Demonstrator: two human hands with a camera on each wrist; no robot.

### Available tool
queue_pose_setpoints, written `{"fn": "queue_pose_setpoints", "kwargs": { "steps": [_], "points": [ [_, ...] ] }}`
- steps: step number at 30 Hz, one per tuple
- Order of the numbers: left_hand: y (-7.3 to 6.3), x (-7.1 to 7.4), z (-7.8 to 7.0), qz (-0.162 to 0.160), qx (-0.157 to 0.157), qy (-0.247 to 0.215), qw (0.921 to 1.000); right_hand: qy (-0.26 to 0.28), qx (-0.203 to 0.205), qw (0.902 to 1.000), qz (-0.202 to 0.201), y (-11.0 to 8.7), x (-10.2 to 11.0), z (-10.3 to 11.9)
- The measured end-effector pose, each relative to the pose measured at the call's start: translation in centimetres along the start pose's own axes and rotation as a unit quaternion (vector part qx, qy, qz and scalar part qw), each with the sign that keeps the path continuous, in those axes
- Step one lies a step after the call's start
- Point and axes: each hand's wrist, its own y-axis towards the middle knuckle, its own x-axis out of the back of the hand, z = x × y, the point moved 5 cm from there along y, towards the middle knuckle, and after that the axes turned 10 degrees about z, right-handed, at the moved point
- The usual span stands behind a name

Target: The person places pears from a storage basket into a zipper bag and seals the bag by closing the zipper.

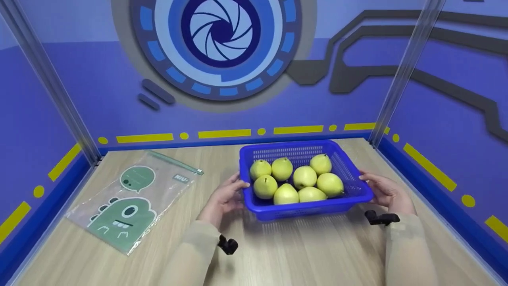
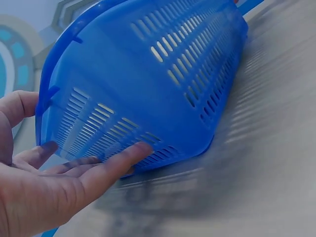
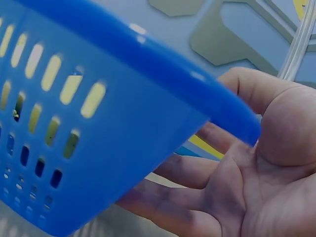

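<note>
Fingers of the left hand [image 1: 226, 196] and right hand [image 1: 385, 191] clamp a blue rectangular plastic basket [image 1: 305, 210] of round yellow-green pears [image 1: 305, 177] between them, a clear green-printed plastic bag [image 1: 133, 204] lying to their left.

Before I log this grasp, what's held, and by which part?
The left hand and right hand hold the blue basket of pears by the rim at opposite ends, fingers below it.
</note>
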Motion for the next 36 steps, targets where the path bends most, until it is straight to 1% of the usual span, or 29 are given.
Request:
{"fn": "queue_pose_setpoints", "kwargs": {
  "steps": [4, 8, 10, 11, 12, 14, 19, 22, 25, 30, 32, 36],
  "points": [
    [-1.0, 1.4, -0.2, 0.003, 0.000, -0.006, 1.0000, 0.021, 0.008, 0.9978, 0.062, 1.2, -1.3, -0.4],
    [-2.2, 2.8, -0.5, 0.007, -0.003, -0.016, 0.9998, 0.037, 0.018, 0.9903, 0.133, 2.4, -2.8, -0.5],
    [-2.8, 3.5, -0.5, 0.008, -0.003, -0.017, 0.9998, 0.041, 0.020, 0.9860, 0.160, 2.9, -3.6, -0.7],
    [-3.1, 3.8, -0.6, 0.008, -0.004, -0.016, 0.9998, 0.043, 0.020, 0.9847, 0.168, 3.2, -3.9, -0.7],
    [-3.3, 4.2, -0.6, 0.010, -0.005, -0.014, 0.9998, 0.043, 0.020, 0.9838, 0.173, 3.4, -4.2, -0.8],
    [-3.9, 4.8, -0.6, 0.014, -0.006, -0.007, 0.9999, 0.046, 0.019, 0.9842, 0.170, 3.8, -4.7, -1.0],
    [-5.3, 6.0, -0.7, 0.029, -0.011, 0.008, 0.9995, 0.043, 0.020, 0.9879, 0.148, 4.4, -5.8, -1.4],
    [-6.1, 6.8, -0.9, 0.030, -0.012, 0.004, 0.9995, 0.035, 0.026, 0.9869, 0.156, 5.0, -6.6, -1.4],
    [-6.7, 7.4, -1.1, 0.030, -0.015, -0.003, 0.9994, 0.037, 0.036, 0.9834, 0.174, 5.5, -7.5, -1.4],
    [-7.4, 8.2, -1.2, 0.028, -0.023, -0.011, 0.9993, 0.054, 0.043, 0.9760, 0.206, 6.1, -8.5, -1.8],
    [-7.6, 8.4, -1.1, 0.025, -0.022, -0.013, 0.9994, 0.059, 0.045, 0.9750, 0.210, 6.1, -8.8, -2.0],
    [-7.7, 8.5, -1.0, 0.013, -0.024, -0.019, 0.9995, 0.059, 0.053, 0.9764, 0.200, 6.1, -8.9, -2.3]
  ]
}}
